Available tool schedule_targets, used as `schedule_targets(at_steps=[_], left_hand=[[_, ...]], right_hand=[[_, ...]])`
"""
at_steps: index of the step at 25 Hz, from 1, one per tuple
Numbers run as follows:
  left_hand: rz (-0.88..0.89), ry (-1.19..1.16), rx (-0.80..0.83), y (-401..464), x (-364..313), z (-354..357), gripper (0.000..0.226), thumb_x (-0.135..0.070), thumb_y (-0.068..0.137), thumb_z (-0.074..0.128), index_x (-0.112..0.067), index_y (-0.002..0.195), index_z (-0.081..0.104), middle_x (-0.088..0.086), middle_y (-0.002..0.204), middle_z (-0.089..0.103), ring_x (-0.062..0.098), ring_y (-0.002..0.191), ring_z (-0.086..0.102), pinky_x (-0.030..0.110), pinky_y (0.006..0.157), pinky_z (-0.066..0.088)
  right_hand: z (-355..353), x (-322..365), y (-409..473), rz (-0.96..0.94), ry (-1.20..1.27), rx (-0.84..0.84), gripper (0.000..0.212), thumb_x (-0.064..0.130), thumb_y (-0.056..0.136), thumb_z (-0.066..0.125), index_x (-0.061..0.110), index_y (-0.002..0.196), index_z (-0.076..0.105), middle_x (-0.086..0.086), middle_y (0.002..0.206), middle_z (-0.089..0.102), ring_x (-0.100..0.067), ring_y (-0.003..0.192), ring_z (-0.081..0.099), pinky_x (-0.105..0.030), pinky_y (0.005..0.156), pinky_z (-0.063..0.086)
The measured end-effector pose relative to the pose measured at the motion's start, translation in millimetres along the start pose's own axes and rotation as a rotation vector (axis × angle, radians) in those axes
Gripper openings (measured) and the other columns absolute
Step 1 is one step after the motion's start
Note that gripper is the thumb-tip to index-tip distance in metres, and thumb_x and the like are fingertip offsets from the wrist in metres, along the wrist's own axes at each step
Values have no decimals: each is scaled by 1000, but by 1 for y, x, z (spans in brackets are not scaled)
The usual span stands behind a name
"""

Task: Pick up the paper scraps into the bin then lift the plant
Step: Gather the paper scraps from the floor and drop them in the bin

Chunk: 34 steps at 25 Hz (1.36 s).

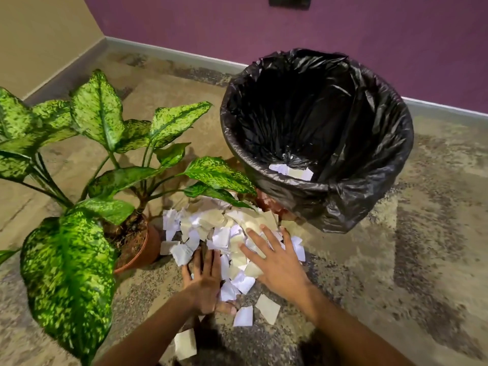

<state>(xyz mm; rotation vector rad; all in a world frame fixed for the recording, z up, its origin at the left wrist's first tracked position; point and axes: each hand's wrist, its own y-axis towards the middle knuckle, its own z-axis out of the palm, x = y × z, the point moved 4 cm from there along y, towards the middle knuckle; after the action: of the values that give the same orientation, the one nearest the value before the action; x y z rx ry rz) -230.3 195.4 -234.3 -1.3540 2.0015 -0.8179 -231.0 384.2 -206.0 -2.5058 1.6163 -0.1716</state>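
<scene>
Stray scraps are seen nearest on the carpet; both hands, left hand and right hand, are spread flat-fingered on the paper pile, the lined bin just beyond, nearer the right.

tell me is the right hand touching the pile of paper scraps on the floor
Touching. The head view shows the right hand laid flat with fingers spread on top of the paper scraps; its fingers overlap the pile with no gap showing.
</scene>
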Motion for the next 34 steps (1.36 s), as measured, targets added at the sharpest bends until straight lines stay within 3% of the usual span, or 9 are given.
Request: schedule_targets(at_steps=[2, 4, 9, 13, 18, 22, 26, 30, 34], left_hand=[[-31, 80, -70, 4, 3, -3, 143, -99, 42, 11, 4, 130, -35, 28, 149, -19, 45, 134, -28, 80, 93, 20], [-129, 119, -120, 17, 11, -5, 146, -100, 46, 17, 4, 146, 1, 31, 146, 31, 47, 138, 8, 72, 76, 45], [-79, 154, -73, 36, -2, -34, 97, -77, 65, 60, -12, 134, 42, 19, 155, 13, 42, 143, -11, 54, 109, 31], [-105, 112, -132, 25, -2, -41, 71, -61, 80, 61, -15, 131, 43, 14, 153, 22, 35, 145, 4, 45, 100, 41], [-47, 18, -209, 24, -2, -39, 86, -60, 71, 69, -14, 137, 39, 14, 148, 31, 34, 141, 22, 44, 101, 38], [86, -26, -378, 15, 6, -44, 60, -54, 72, 49, -3, 101, 61, 25, 104, 59, 51, 112, 49, 59, 87, 47], [59, 34, -276, -14, 25, -47, 108, -63, 58, 68, -3, 139, 29, 17, 141, 33, 40, 135, 25, 52, 108, 27], [-181, -8, -233, -58, 31, -10, 98, -27, 64, 80, -11, 140, 20, 19, 140, 29, 41, 118, 46, 45, 85, 51], [-373, -12, -188, -80, 12, 22, 86, -22, 70, 80, -7, 136, 26, 21, 139, 33, 37, 122, 46, 39, 92, 47]], right_hand=[[2, -6, 5, -42, -11, -23, 101, 53, 53, 82, 35, 141, 35, -2, 154, 31, -32, 138, 33, -61, 103, 30], [3, -8, 11, -70, -12, -49, 101, 53, 53, 83, 35, 140, 36, -2, 154, 30, -33, 138, 34, -61, 103, 30], [7, -10, 19, -93, 19, -62, 102, 52, 51, 83, 34, 140, 35, -2, 154, 30, -33, 139, 31, -63, 105, 27], [11, -7, 22, -88, -4, -70, 95, 51, 50, 83, 36, 135, 41, -1, 152, 33, -32, 138, 34, -60, 105, 26], [-1, -4, 22, -83, -23, -91, 92, 42, 53, 84, 34, 134, 42, -3, 150, 37, -33, 135, 38, -61, 98, 36], [-16, 1, 20, -87, -96, -17, 93, 50, 58, 80, 36, 139, 37, -4, 151, 35, -34, 135, 36, -64, 94, 37], [-48, -2, 12, -19, -95, 7, 98, 65, 66, 69, 39, 145, 18, -1, 158, 13, -34, 141, 19, -67, 101, 25], [-70, 3, -23, 234, 17, -61, 107, 67, 65, 68, 32, 148, 10, -7, 157, 6, -41, 131, 30, -52, 94, 45], [-41, 16, -69, 358, 163, 103, 124, 74, 58, 69, 31, 149, -4, -9, 158, 0, -37, 124, 45, -40, 83, 51]])
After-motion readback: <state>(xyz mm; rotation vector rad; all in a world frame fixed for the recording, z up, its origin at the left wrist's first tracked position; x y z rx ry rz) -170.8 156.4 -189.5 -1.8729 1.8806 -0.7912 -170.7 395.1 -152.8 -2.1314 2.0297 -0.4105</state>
